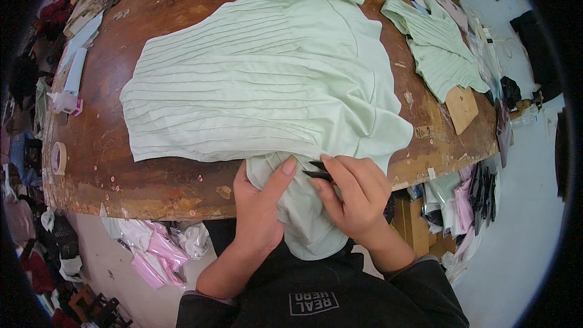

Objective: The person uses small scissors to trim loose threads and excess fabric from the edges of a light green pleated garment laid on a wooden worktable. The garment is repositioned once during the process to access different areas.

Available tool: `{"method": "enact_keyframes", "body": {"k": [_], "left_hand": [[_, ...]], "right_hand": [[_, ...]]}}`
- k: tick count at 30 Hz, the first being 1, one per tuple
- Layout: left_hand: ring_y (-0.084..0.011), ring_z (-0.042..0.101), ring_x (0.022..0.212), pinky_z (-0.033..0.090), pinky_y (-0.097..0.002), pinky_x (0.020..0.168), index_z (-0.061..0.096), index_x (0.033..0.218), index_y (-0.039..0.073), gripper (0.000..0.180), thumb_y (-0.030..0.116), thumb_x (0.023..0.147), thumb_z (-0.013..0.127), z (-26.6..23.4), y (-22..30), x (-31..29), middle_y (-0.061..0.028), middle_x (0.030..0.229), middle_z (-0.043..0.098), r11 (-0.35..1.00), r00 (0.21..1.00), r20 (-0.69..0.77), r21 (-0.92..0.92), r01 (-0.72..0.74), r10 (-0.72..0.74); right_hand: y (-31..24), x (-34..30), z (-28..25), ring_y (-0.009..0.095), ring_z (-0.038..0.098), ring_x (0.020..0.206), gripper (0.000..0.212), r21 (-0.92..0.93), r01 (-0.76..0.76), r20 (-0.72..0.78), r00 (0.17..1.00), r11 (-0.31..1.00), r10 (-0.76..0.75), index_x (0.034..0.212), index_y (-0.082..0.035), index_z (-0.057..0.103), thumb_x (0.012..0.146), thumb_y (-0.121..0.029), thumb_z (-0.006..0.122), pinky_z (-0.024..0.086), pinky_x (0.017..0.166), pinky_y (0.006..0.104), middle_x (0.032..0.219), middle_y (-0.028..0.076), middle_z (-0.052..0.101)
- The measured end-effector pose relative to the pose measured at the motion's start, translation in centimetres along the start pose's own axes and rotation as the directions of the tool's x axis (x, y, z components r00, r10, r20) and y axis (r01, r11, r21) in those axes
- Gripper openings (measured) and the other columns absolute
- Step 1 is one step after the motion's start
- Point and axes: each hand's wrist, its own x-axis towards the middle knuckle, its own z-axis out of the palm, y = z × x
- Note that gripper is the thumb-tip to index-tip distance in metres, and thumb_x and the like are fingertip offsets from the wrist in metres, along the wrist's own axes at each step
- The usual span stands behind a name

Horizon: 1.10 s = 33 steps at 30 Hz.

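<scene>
A pale green pleated garment [243, 79] lies spread across the wooden table, its wavy plain edge to the right. Part of it hangs over the near table edge toward my lap. My left hand [261, 200] pinches this cloth near the table edge, thumb on top and fingers mostly hidden underneath. Close by on the right, my right hand [358, 194] is closed on small black thread snips [318, 171]. Their two dark tips stand apart and point left at the pinched cloth, near the left thumb. Whether the blades touch a thread is too small to tell.
The worn wooden table [97, 146] has a curved near edge. A smaller green pleated piece [434, 48] lies at the far right beside a tan card [461, 109]. On the left are a tape roll [59, 158] and a white bottle [65, 103]. Pink and white bundles [161, 255] sit below.
</scene>
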Motion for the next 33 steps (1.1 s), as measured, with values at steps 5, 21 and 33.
{"method": "enact_keyframes", "body": {"k": [5, 21, 33], "left_hand": [[-0.0133, 0.061, 0.096, 0.049, -0.0279, 0.085, 0.057, 0.117, -0.003, 0.033, 0.004, 0.086, 0.068, 0.1, 0.1, -0.1, -0.0073, 0.109, 0.064, 1.0, 1.0, 0.012, -0.018, -0.004, 0.005], [-0.0137, 0.061, 0.1, 0.048, -0.0284, 0.088, 0.055, 0.119, -0.002, 0.031, 0.006, 0.091, 0.064, -0.2, 0.3, 0.1, -0.0074, 0.112, 0.063, 0.994, 0.996, 0.057, -0.083, 0.072, -0.068], [-0.0128, 0.06, 0.1, 0.047, -0.0279, 0.086, 0.056, 0.118, -0.001, 0.035, 0.006, 0.087, 0.069, 0.1, 0.1, 0.3, -0.0059, 0.111, 0.063, 0.999, 0.998, 0.045, -0.028, 0.044, -0.042]], "right_hand": [[-0.5, 0.1, -0.6, 0.026, 0.061, 0.067, 0.031, 0.202, -0.158, 0.073, 0.987, 0.967, 0.146, 0.101, 0.005, 0.066, 0.073, -0.006, 0.075, 0.048, 0.058, 0.032, 0.087, 0.015, 0.066], [1.3, 1.2, -0.2, 0.021, 0.056, 0.061, 0.033, 0.054, 0.08, 0.024, 0.996, 0.995, -0.082, 0.097, -0.001, 0.067, 0.067, -0.01, 0.079, 0.043, 0.05, 0.0313, 0.084, 0.007, 0.064], [0.9, 1.3, -0.3, 0.022, 0.063, 0.063, 0.035, 0.406, -0.11, 0.158, 0.986, 0.907, 0.049, 0.098, -0.001, 0.064, 0.065, -0.002, 0.074, 0.048, 0.054, 0.0303, 0.077, 0.008, 0.062]]}}
